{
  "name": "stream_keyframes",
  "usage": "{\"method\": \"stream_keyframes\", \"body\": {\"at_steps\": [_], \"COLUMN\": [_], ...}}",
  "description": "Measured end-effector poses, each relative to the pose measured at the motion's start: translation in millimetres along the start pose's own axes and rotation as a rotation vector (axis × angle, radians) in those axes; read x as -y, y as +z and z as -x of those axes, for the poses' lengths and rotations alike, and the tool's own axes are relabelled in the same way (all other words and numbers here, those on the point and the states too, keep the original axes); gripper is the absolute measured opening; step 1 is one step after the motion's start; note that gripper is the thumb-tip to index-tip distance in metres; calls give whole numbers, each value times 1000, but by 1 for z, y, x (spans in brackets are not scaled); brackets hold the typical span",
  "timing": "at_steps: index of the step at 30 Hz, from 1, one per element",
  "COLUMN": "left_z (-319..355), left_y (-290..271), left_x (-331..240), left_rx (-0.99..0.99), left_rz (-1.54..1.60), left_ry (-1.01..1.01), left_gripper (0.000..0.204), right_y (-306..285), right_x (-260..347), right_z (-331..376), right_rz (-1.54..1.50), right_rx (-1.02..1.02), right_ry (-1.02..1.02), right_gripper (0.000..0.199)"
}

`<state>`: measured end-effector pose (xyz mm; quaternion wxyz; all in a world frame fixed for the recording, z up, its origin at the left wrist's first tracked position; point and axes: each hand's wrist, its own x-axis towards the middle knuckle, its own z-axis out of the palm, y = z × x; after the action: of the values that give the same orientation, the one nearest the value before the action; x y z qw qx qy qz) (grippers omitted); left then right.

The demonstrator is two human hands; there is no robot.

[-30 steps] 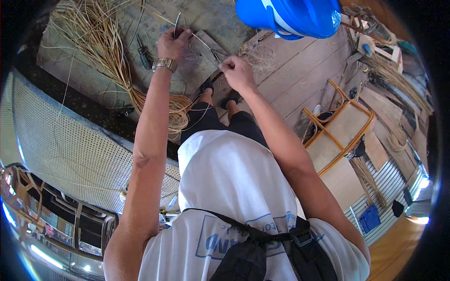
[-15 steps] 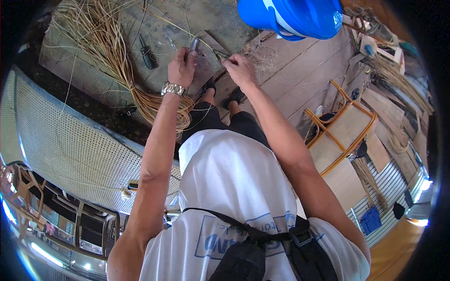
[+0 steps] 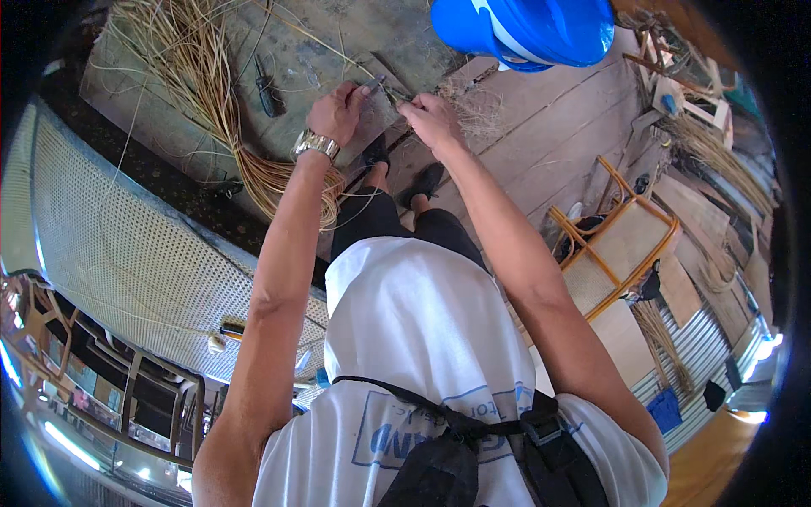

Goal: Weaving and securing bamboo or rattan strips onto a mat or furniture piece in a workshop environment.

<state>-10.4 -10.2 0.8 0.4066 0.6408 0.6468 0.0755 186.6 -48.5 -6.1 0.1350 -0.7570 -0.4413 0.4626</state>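
Here both hands, left hand [image 3: 338, 112] and right hand [image 3: 431, 118], pinch 1 small tool [image 3: 382, 84].

Obstacles about the hands: bundle of cane strands [image 3: 211, 110] across the grey board [image 3: 312, 59], close left of the left hand [image 3: 338, 110]; dark pliers [image 3: 266, 84] between bundle and hand; blue bucket [image 3: 524, 29] at the far edge, above the right hand [image 3: 431, 118]; woven cane panel [image 3: 118, 253] along the left. Free room: bare wooden floor planks [image 3: 541, 144] right of the right hand, up to the cane-seat frame [image 3: 617, 245].
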Motion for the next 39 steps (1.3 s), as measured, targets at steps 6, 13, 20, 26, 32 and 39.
{"method": "stream_keyframes", "body": {"at_steps": [6, 13, 20, 26, 32, 39], "left_z": [0, 1, 0, -6, -6, -4], "left_y": [6, 3, 4, 10, 8, 4], "left_x": [-5, -9, -5, -1, -1, -1], "left_rx": [-19, -15, 6, 21, -4, 11], "left_rz": [-113, -165, -102, -104, -122, -73], "left_ry": [-63, -81, -80, -99, -60, -7], "left_gripper": [40, 38, 38, 40, 41, 39], "right_y": [-4, 0, -58, -36, -4, -38], "right_x": [1, -25, -175, -116, -34, -137], "right_z": [2, 10, 117, 54, 5, 97], "right_rz": [-48, -22, 185, 198, 9, -146], "right_rx": [44, 3, 100, 144, 174, 58], "right_ry": [-14, -72, 94, -140, -164, 117], "right_gripper": [44, 42, 43, 105, 61, 47]}}
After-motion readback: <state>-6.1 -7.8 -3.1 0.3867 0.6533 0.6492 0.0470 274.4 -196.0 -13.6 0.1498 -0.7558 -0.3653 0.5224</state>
